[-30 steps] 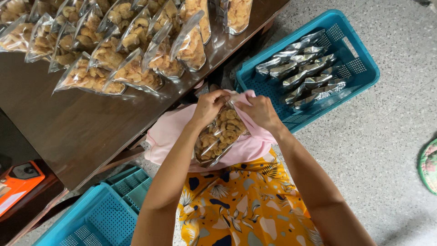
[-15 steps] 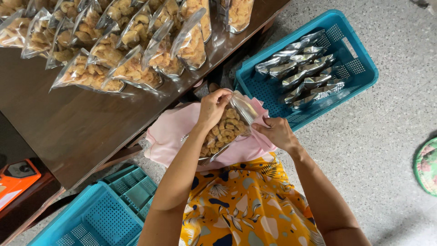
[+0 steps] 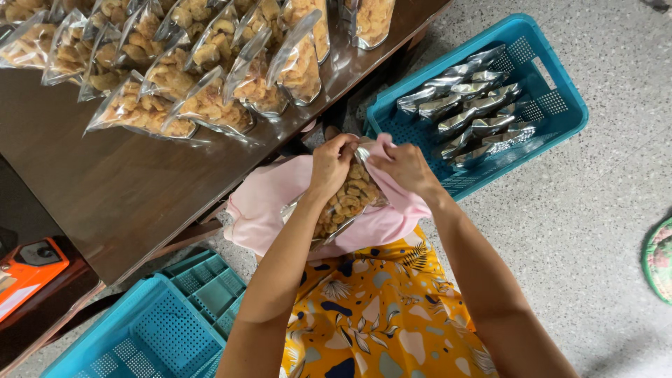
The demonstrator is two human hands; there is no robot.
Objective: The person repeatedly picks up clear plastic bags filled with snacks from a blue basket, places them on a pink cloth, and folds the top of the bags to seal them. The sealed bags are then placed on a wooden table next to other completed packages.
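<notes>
A clear snack pouch [image 3: 346,199] full of golden fried pieces lies tilted on a pink cloth [image 3: 269,203] over my lap. My left hand [image 3: 330,164] pinches the pouch's top edge from the left. Beside it, my right hand [image 3: 401,168] pinches the same top edge from the right. Both hands meet at the pouch mouth, just below the table edge.
A dark wooden table [image 3: 119,189] holds rows of filled pouches [image 3: 210,91]. A blue crate [image 3: 553,105] with several silver pouches [image 3: 476,112] sits on the speckled floor at right. Another blue crate [image 3: 154,329] stands at lower left, an orange device [image 3: 28,269] beyond it.
My right hand, which had dropped away from the pouch, has come back up to the top edge beside my left hand. The pouch has stayed on my lap.
</notes>
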